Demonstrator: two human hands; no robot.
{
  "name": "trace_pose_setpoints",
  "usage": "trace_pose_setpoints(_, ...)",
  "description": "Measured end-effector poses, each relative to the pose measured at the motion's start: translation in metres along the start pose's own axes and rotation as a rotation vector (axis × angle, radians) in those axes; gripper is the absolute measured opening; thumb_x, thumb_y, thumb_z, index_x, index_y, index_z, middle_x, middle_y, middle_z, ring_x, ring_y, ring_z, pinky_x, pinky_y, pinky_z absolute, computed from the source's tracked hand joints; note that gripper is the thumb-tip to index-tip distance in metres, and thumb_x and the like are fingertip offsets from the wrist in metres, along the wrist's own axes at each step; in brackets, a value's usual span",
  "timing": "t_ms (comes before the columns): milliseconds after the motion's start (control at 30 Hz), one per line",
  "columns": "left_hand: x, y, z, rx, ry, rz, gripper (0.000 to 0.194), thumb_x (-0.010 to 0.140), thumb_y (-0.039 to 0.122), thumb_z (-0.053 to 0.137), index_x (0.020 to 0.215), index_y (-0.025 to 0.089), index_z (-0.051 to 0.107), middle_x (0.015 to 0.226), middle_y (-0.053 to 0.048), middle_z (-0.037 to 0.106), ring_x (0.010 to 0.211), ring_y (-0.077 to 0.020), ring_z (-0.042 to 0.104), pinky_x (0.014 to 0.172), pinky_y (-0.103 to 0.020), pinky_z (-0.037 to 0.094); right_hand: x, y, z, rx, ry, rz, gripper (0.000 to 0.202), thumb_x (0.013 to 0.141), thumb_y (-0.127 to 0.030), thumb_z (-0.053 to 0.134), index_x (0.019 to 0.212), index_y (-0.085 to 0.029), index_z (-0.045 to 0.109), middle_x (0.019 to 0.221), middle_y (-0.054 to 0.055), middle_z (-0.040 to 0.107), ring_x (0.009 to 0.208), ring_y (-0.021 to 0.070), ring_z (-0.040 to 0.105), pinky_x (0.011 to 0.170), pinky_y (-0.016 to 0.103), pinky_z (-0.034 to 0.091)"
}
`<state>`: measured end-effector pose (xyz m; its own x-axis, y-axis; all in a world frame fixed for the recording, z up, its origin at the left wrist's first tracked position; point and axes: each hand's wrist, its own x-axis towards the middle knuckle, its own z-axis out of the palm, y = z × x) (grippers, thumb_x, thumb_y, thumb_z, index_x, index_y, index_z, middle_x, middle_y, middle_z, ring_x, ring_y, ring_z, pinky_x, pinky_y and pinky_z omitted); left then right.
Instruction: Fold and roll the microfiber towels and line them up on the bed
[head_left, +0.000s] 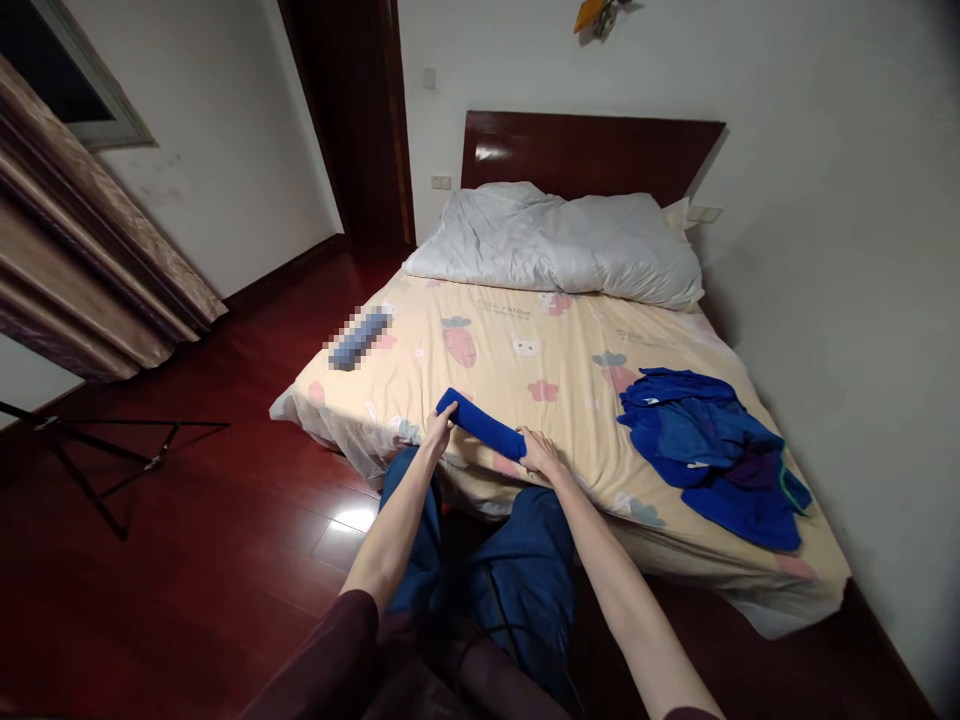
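Rolled blue cloth [486,424] gripped at both ends above the near side of the bed [480,368]

Closest are the person's dark maroon sleeves [337,640] and blue trousers [525,550], the legs reaching to the near edge of the mattress. Both forearms stretch forward. The left hand [441,430] is clamped on one end of the roll, its thumb lying on top; the right hand [540,452] is clamped on the other end, fingers spread toward the sheet. The hands are well apart, with the compact roll slanting between them, its left end farther from the body. Whether its underside touches the bed cannot be made out.

To the left, a black tripod [154,462] stands on the glossy red-brown floor [225,570]. To the right, a loose heap of blue clothes [697,430] lies crumpled on the cream sheet, which is printed with strawberries, flowers and rabbits. Farther along on the left side lies a pixelated, bluish-grey oblong [360,342], its details hidden.

Beyond, a bunched pale quilt [555,245] spans the head end, before a dark wooden headboard [585,150]. Shiny striped curtains [90,230] hang by a window [67,80] at far left; an orange-and-metal fixture [596,18] is mounted high on the white wall [517,60].
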<state>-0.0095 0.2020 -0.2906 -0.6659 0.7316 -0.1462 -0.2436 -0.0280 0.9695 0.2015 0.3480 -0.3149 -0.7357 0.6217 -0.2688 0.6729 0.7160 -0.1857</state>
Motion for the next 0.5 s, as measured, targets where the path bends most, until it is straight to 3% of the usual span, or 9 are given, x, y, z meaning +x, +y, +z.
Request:
trace_pose_setpoints(100, 0.009, 0.018, 0.0, -0.171, 0.06, -0.028, 0.042, 0.07, 0.056, 0.082, 0.092, 0.022, 0.068, 0.102, -0.008, 0.076, 0.123, -0.0295, 0.063, 0.098, -0.041, 0.051, 0.006, -0.01, -0.001, 0.016, 0.019, -0.036, 0.059, 0.075, -0.017, 0.072, 0.134, -0.019, 0.061, 0.133, 0.016, 0.064, 0.126, 0.0305, 0.06, 0.098, 0.036, 0.047)
trace_pose_setpoints(267, 0.023, 0.071, -0.009, -0.209, -0.141, 0.078, 0.043, 0.063, 0.045, 0.087, 0.093, 0.017, 0.074, 0.099, -0.007, 0.076, 0.103, -0.0262, 0.069, 0.095, -0.039, 0.052, 0.029, -0.047, -0.008, 0.233, 0.118, -0.127, 0.045, 0.069, -0.025, 0.078, 0.111, -0.014, 0.07, 0.118, 0.016, 0.072, 0.111, 0.0313, 0.067, 0.092, 0.037, 0.052)
trace_pose_setpoints(367, 0.032, 0.106, -0.027, -0.132, -0.26, 0.154, 0.04, 0.067, 0.044, 0.085, 0.093, 0.015, 0.074, 0.095, -0.007, 0.076, 0.096, -0.0247, 0.068, 0.091, -0.038, 0.051, 0.047, -0.077, -0.008, 0.529, 0.108, -0.139, 0.054, 0.067, -0.024, 0.078, 0.118, -0.014, 0.064, 0.108, 0.012, 0.076, 0.091, 0.0257, 0.071, 0.08, 0.035, 0.056)
trace_pose_setpoints(500, 0.046, 0.149, -0.061, 0.016, -0.381, 0.26, 0.04, 0.072, 0.044, 0.084, 0.097, 0.013, 0.074, 0.095, -0.008, 0.075, 0.098, -0.0257, 0.068, 0.092, -0.038, 0.051, 0.072, -0.126, -0.006, 0.737, 0.163, -0.147, 0.071, 0.061, -0.029, 0.086, 0.126, -0.016, 0.059, 0.116, 0.012, 0.075, 0.097, 0.0261, 0.071, 0.084, 0.039, 0.059)
